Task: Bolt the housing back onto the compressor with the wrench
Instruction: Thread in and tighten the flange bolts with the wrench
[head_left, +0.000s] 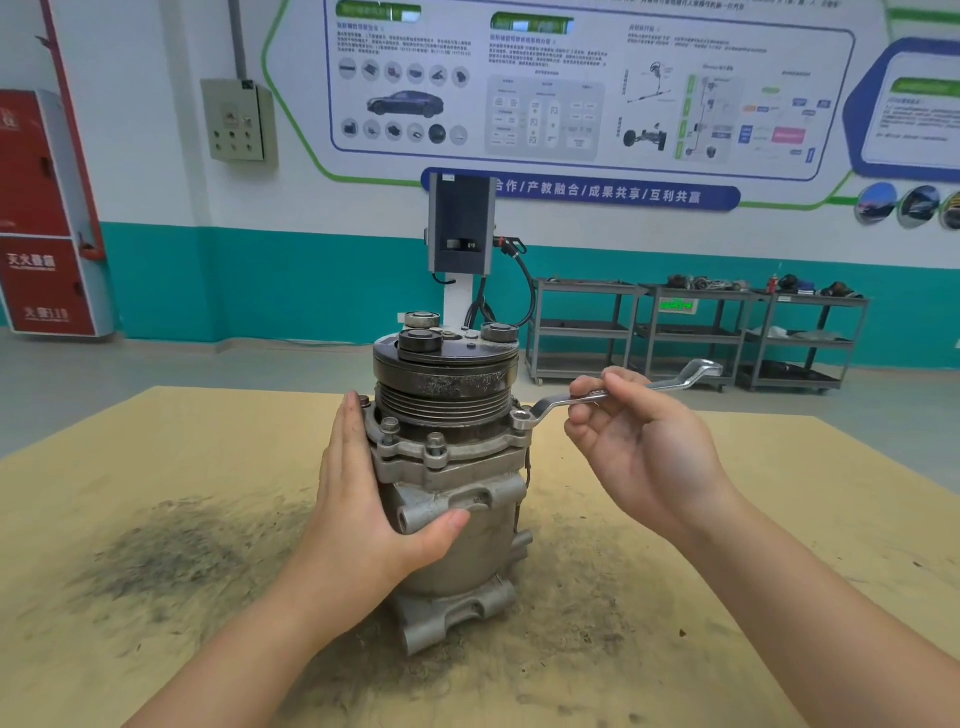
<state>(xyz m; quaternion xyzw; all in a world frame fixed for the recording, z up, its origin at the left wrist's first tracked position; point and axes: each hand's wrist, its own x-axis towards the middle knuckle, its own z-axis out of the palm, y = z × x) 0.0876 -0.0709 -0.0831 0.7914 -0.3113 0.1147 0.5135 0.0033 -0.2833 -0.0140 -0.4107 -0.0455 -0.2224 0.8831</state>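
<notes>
Both forearms are coming in from the bottom of the shot, over a tan table (156, 493) w/ a big dark greasy smudge on it. Left hand (358, 499) is lying flat against the left side of the compressor (457, 530), fingers straight and together pointing up, thumb wrapping across the front of the body just under a cast lug. So it's pressing/steadying, not really gripping.

Compressor is standing upright on its mounting feet in the middle of the table, pulley (447, 384) end up. Housing (447, 457) is sitting on the body right under the pulley, w/ bolts (435, 447) sticking up through the flange at the front, approx 2 plainly visible plus one by the left fingertips.

Right hand (639, 447) is pinching the wrench (618, 392) around mid-shank, thumb and fingertips curled on it, palm facing the camera. Ring end of the wrench is sitting on the bolt at the right edge of the flange; other end is pointing off to the right, slightly raised.

Bkgd: grey shelving carts (696, 332) w/ parts on top, a charger unit on a white post (460, 228), teal-and-white wall w/ info posters, red fire cabinet (47, 213) far left.
</notes>
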